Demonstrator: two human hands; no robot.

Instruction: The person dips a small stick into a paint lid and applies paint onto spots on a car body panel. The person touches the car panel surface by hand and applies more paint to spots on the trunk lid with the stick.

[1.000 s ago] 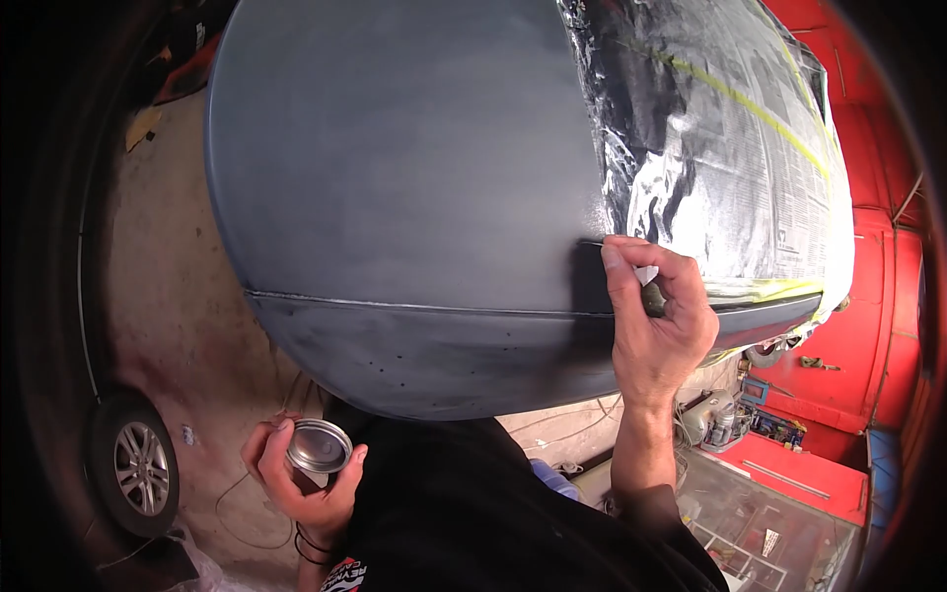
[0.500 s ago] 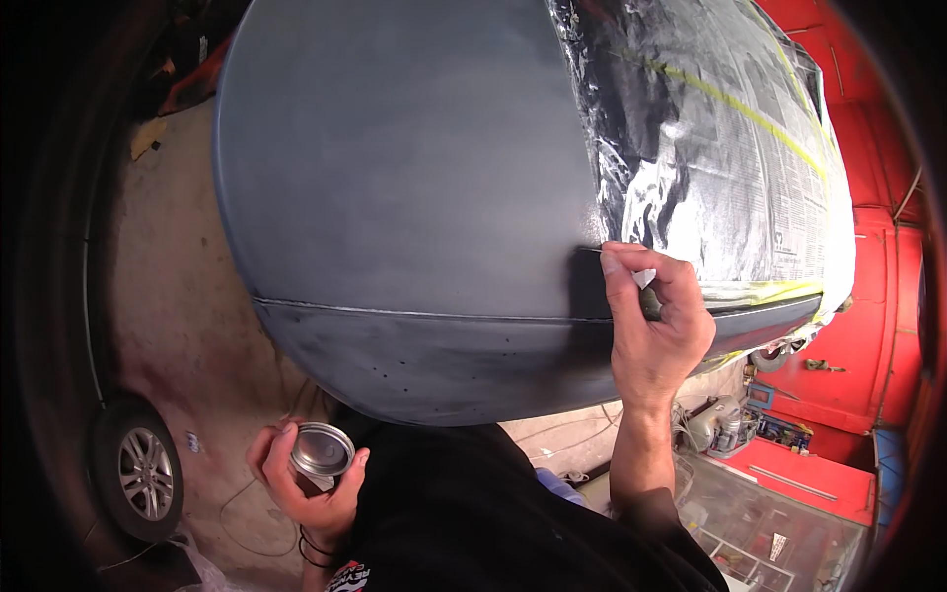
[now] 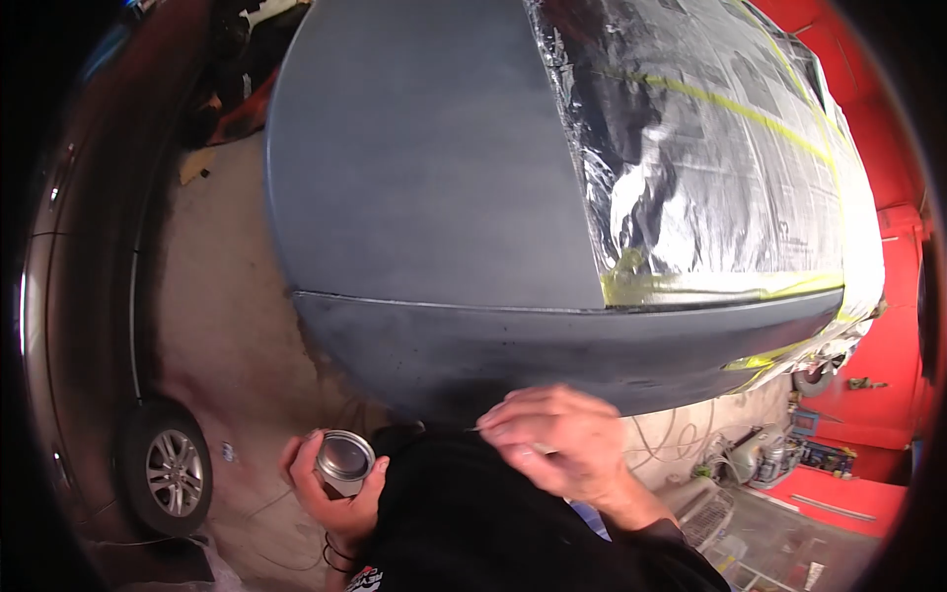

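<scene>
My left hand [image 3: 347,508] is wrapped round a small open metal can [image 3: 345,457], held upright low in front of my body. Inside the can's rim shows a greyish surface. My right hand [image 3: 562,439] is closed in a pinch beside the car's lower edge, to the right of the can. From its fingertips pokes the tip of a thin, light tool [image 3: 479,427]; the rest is hidden and its kind is unclear. Ahead lies the grey, matt car panel [image 3: 434,168], with several small dark specks on the strip below its seam [image 3: 444,305].
Plastic and newspaper masking [image 3: 730,187] with yellow tape [image 3: 730,101] covers the car's right part. A dark car [image 3: 99,257] with a wheel [image 3: 176,468] stands at left. A hose [image 3: 671,434] lies on the floor at right, near shelved items [image 3: 774,459] and a red wall [image 3: 858,419].
My right hand has come down and left from the masking edge to below the panel, still pinching the thin tool. My left hand keeps the can; the view has shifted slightly.
</scene>
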